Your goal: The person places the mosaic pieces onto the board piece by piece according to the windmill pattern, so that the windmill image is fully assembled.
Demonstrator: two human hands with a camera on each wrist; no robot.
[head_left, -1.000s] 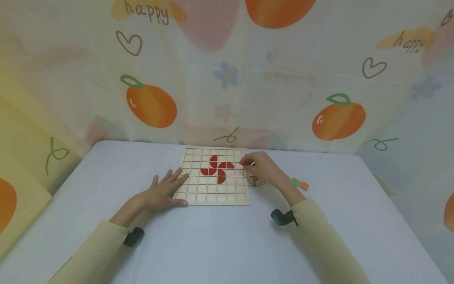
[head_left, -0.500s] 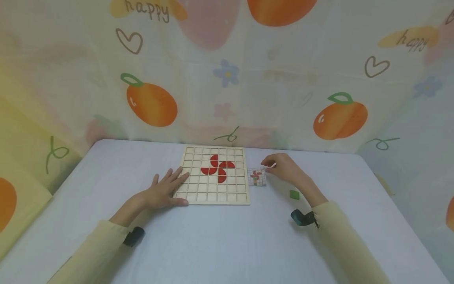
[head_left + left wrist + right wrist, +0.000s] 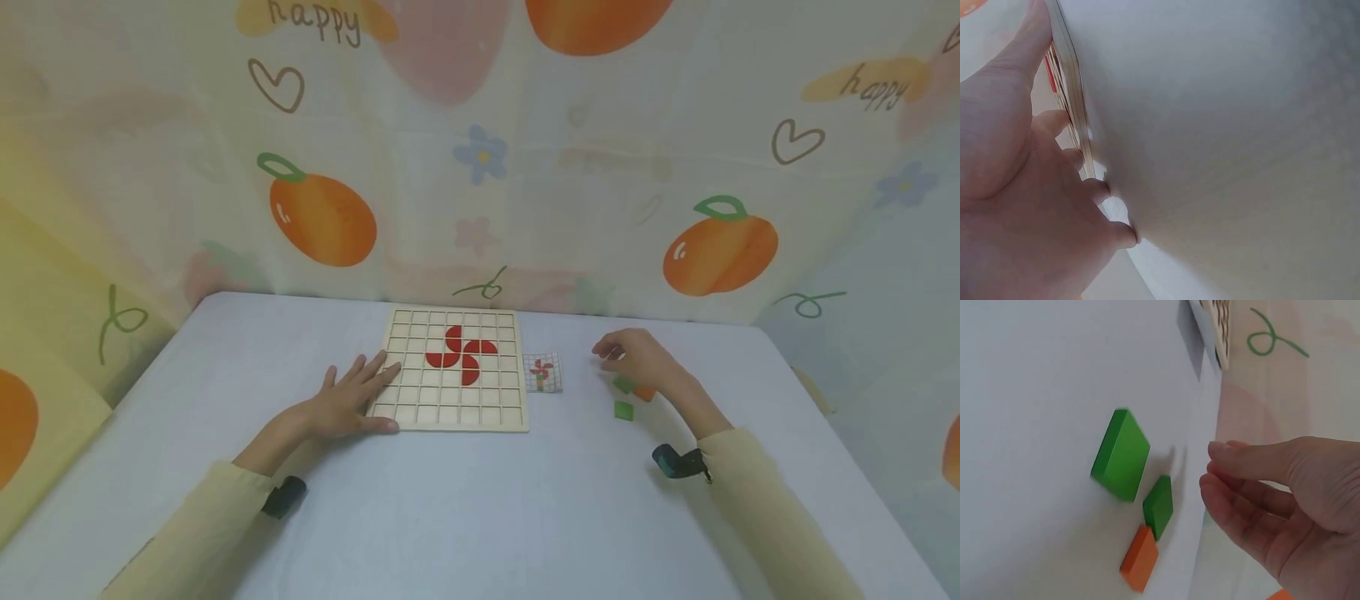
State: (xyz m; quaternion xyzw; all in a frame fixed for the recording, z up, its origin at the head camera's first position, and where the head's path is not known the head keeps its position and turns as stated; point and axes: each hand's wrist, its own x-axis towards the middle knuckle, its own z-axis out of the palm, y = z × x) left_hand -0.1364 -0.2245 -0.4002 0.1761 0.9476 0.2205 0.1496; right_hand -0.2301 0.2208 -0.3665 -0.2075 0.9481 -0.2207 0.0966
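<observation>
My left hand lies spread at the left edge of a wooden grid board, with fingertips on its rim and the thumb by the near corner. Several red quarter-round pieces form a pinwheel on the board. My right hand hovers over the tiles at the right. Its fingers are loosely bent, and the right wrist view shows nothing between thumb and fingers. Below it lie two green square tiles and an orange tile, which the hand partly covers in the head view.
A small pattern card with a red pinwheel printed on it lies against the board's right side. White cloth covers the table. A printed curtain hangs behind the table's far edge.
My right hand has moved from the board's right edge, past the card, to above the tiles, uncovering the card. The left hand and the red pieces stay in place.
</observation>
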